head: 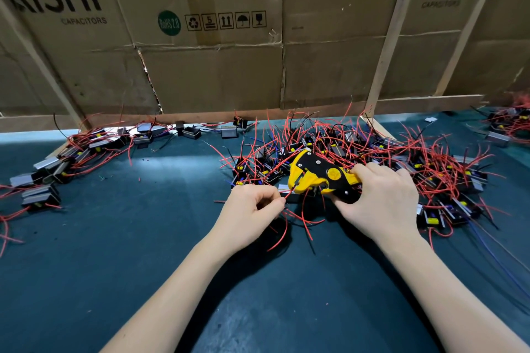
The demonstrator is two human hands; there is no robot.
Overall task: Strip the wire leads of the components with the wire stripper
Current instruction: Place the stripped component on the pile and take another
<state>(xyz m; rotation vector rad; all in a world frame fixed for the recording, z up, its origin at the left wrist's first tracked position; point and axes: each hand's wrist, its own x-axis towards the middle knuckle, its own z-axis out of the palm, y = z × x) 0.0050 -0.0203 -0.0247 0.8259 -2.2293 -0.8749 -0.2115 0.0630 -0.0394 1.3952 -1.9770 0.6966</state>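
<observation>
I see my right hand gripping the handles of the yellow-and-black wire stripper, just in front of a tangled pile of components on the dark green table. My left hand pinches a red wire lead whose end sits in the stripper's jaws. Cardboard boxes stand behind.

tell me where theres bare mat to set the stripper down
Bare green mat lies left of the left hand, between the left pile and the red-wire heap; more shows between the forearms. It is crowded behind and right of the right hand, which holds the wire stripper.
</observation>
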